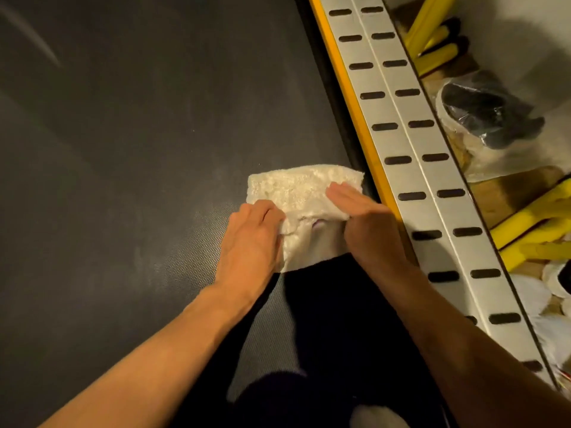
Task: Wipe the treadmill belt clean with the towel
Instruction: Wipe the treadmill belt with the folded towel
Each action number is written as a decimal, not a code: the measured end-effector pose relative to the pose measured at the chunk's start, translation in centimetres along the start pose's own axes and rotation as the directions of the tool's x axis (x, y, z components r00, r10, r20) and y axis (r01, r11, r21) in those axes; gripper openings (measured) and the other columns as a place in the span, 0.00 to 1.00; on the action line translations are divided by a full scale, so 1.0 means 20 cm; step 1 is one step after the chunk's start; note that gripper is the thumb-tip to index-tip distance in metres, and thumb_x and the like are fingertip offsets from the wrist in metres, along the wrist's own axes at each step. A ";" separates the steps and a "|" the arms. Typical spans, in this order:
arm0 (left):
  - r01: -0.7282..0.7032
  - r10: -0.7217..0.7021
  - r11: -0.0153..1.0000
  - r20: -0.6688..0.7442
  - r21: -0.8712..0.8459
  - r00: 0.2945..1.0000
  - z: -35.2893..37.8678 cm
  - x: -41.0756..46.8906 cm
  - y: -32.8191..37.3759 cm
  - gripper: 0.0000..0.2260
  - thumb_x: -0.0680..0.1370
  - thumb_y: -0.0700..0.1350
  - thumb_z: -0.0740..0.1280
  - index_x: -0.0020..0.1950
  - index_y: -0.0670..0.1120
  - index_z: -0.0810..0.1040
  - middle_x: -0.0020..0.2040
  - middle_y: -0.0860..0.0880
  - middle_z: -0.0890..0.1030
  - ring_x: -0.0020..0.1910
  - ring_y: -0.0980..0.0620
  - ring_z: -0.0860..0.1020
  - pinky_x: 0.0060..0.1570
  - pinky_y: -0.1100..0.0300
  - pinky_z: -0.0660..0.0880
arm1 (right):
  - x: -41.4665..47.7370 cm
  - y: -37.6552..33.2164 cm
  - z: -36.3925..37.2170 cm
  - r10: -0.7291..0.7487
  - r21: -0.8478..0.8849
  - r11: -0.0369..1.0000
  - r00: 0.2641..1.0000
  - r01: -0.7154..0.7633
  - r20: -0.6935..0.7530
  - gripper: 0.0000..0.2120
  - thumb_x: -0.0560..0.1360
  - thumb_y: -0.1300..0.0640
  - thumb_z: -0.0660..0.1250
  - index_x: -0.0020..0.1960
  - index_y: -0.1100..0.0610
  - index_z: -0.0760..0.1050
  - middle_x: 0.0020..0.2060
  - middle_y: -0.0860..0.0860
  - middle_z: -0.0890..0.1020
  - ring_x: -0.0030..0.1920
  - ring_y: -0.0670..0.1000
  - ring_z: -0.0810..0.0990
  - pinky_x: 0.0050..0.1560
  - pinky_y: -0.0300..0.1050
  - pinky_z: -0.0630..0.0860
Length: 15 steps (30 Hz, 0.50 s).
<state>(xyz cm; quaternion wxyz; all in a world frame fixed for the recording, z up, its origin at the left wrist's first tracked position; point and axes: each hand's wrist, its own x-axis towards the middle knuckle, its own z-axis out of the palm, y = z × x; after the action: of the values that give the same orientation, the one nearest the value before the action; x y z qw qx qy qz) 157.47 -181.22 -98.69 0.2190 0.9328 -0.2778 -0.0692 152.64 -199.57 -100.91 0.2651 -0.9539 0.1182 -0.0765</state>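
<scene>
Cream folded terry towel (293,186) lies on the dark textured treadmill belt (123,149), at its right edge beside the slotted silver side rail (417,156). The left hand (250,239) grips its near edge with curled fingers. The right hand (367,223) presses flat-fingered on top. Even pressure and overlapping strokes leftward should serve best. Yellow tubes (432,41) lie beyond the rail.

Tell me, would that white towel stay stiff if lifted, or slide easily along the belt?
Probably floppy: the towel bunches and wrinkles where the left hand grips it. Likely light, being thin folded cloth. It may drag rather than glide: fuzzy pile on a textured belt.
</scene>
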 end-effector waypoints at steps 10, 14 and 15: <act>-0.285 0.274 0.958 0.167 0.042 0.947 0.00 0.12 0.04 0.09 0.71 0.42 0.68 0.49 0.44 0.75 0.47 0.46 0.72 0.42 0.47 0.70 0.39 0.54 0.70 | -0.13 0.01 0.01 0.122 0.074 0.990 0.992 -0.123 0.019 0.18 0.79 0.46 0.58 0.58 0.58 0.75 0.53 0.51 0.80 0.53 0.48 0.79 0.57 0.55 0.77; -0.293 0.283 0.956 0.168 0.034 0.944 0.00 0.17 0.00 0.07 0.72 0.43 0.65 0.49 0.43 0.73 0.47 0.47 0.72 0.43 0.46 0.71 0.40 0.51 0.72 | 0.04 0.00 -0.01 0.054 -0.062 0.997 0.996 -0.049 0.071 0.18 0.80 0.65 0.57 0.69 0.62 0.68 0.69 0.57 0.70 0.70 0.52 0.67 0.69 0.38 0.57; -0.258 0.249 0.966 0.154 0.035 0.956 0.00 0.18 -0.01 0.07 0.72 0.43 0.64 0.48 0.43 0.73 0.48 0.46 0.72 0.44 0.45 0.71 0.40 0.50 0.73 | 0.07 -0.02 0.02 0.081 -0.063 0.995 0.996 -0.079 0.025 0.17 0.79 0.66 0.60 0.67 0.65 0.69 0.67 0.62 0.72 0.67 0.54 0.71 0.67 0.38 0.61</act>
<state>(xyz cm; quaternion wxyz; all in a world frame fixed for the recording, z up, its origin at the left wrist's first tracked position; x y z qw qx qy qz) 160.55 -183.06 -98.70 0.1793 0.8874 -0.4123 -0.1020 154.06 -199.41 -100.95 0.2400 -0.9571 0.1549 -0.0491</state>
